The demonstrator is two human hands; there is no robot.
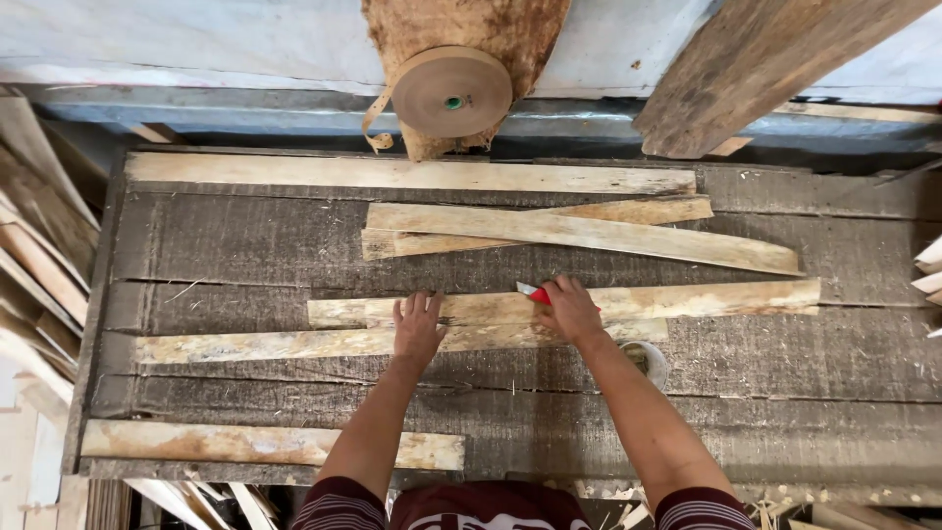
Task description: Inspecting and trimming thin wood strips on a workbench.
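Veneer strip nearest the camera is lying along the bench's near edge, left of centre. Left hand is pressing flat, fingers spread, grip open, on the overlapping thin wood strips at bench centre; it's holding nothing, just pinning them. Right hand is closed on a red-handled cutter, blade tip resting on the same strips just right of the left hand. Strips are looking light, thin, brittle and splintery, likely to crack along the grain, so flat palm pressure near the cut is suiting them better than pinching an edge. A roll of something is sitting partly hidden under the right forearm. Crossed longer strips and one long strip are lying toward the far edge, well apart from the hands. Brown paper tape roll is hanging beyond the far edge. Nothing is blocking the cutter's path along the strip.
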